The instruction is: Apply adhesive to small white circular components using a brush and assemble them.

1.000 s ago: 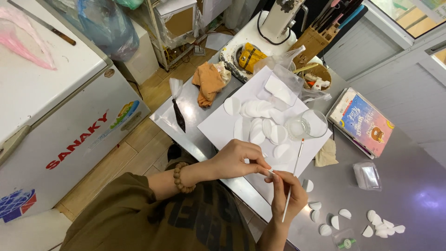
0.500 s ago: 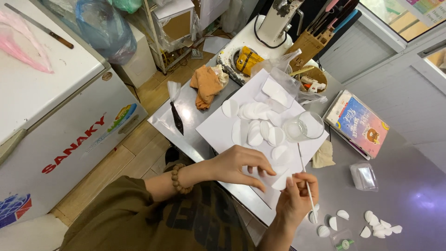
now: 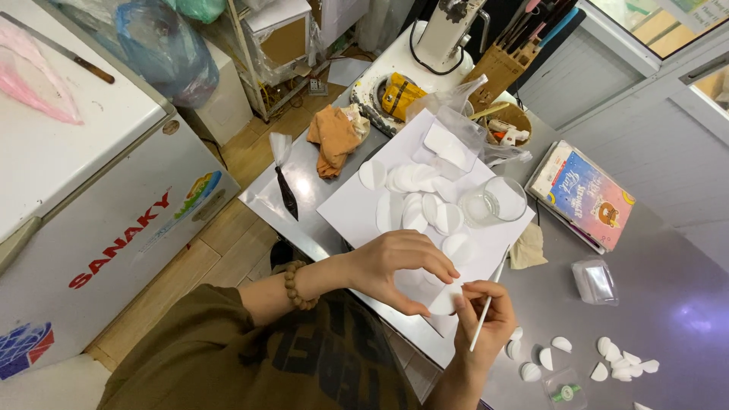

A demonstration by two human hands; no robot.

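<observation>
1. Steel-grey worktop (image 3: 668,304) fills the right and middle of the view, with a white chest freezer (image 3: 83,182) standing well apart on the left.
2. White board (image 3: 357,212) lies on the worktop and carries a loose heap of white round discs (image 3: 418,201).
3. Colourful book (image 3: 585,197) lies flat to the right of the board, and an orange cloth (image 3: 334,137) is bunched up just beyond the board's far left corner.
4. Clear glass cup (image 3: 493,201) stands upright on the board's right part, just beside the discs.
5. Left hand (image 3: 399,266), with a wooden bead bracelet (image 3: 295,285) on its wrist, arches over the board's near edge; its fingers (image 3: 444,266) are curled and pinch a white disc (image 3: 444,300) held just above that edge.
6. Right hand (image 3: 486,326) sits just beside the left one, its fingers pressed together around a thin white stick (image 3: 486,311), which slants up towards the cup and passes close to the held disc.
7. Small white folded pieces (image 3: 619,364) lie scattered on the bare worktop to the right of the right hand.
</observation>
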